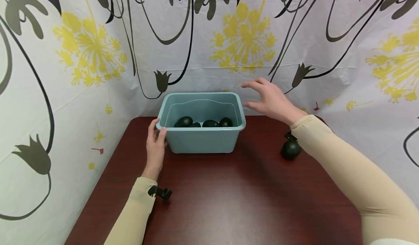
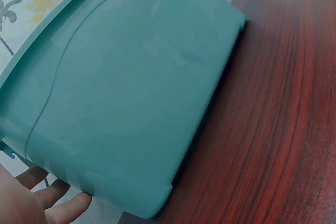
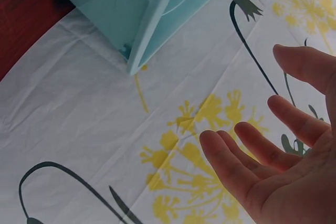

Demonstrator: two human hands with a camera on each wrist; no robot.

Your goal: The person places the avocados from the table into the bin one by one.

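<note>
A light blue plastic bin (image 1: 203, 141) stands on the table near its back edge, with several dark green avocados (image 1: 210, 123) partly visible inside. At its front left corner my left hand (image 1: 155, 148) grips the rim, the fingers along the side wall. The left wrist view shows those fingertips (image 2: 79, 205) against the bin's wall (image 2: 126, 87). My right hand (image 1: 270, 97) is raised just right of the bin, fingers spread and apart from it. Nothing lies in that hand (image 3: 283, 156) in the right wrist view.
Another dark round avocado (image 1: 290, 150) sits on the dark red wooden table (image 1: 209, 190), beneath the right forearm. A white cloth with flower prints (image 1: 203, 63) hangs behind the table and at its sides. Black wrist mounts (image 1: 159, 192) show on the sleeves.
</note>
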